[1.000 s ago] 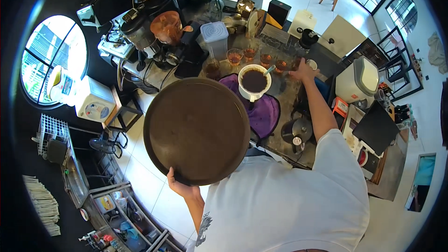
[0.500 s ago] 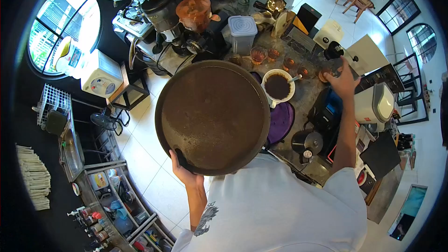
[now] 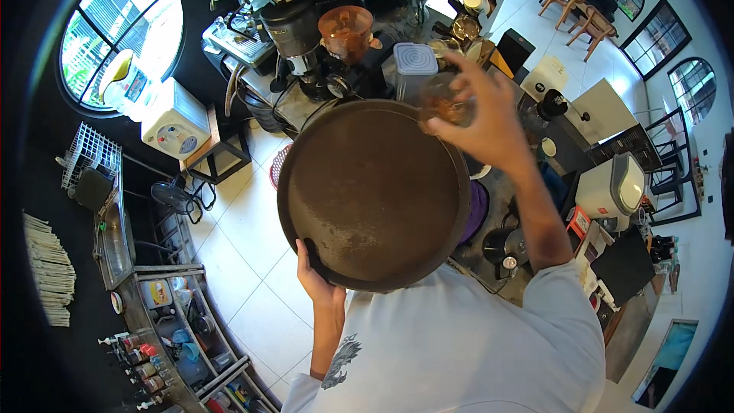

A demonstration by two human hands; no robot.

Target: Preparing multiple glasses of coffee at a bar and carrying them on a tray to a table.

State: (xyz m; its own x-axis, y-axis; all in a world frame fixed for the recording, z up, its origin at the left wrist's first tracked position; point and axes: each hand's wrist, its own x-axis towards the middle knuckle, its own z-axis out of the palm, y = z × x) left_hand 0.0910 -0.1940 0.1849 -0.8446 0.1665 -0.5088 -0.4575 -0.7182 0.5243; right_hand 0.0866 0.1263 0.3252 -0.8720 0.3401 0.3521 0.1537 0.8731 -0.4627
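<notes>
My left hand (image 3: 319, 281) grips the near rim of a large round brown serving tray (image 3: 375, 191), thumb on top, holding it up in front of my chest. Nothing stands on the tray. My right hand (image 3: 493, 115) is raised at the tray's far right edge, fingers curled around a small clear glass (image 3: 449, 107) with amber liquid. Hand and glass are smeared by motion. Behind the hand, only a sliver of a white cup's rim (image 3: 482, 173) shows. The other small glasses on the counter are hidden by the hand and tray.
A coffee grinder (image 3: 293, 34), an orange-hopper grinder (image 3: 346, 34) and a lidded plastic container (image 3: 415, 61) stand at the back. On the right are a dark kettle (image 3: 505, 248) and a white appliance (image 3: 612, 187). A purple mat (image 3: 477, 214) shows beside the tray.
My right hand has moved left from the counter's right side to the tray's far right edge, carrying the glass. In the picture the tray sits slightly further right, still in my left hand.
</notes>
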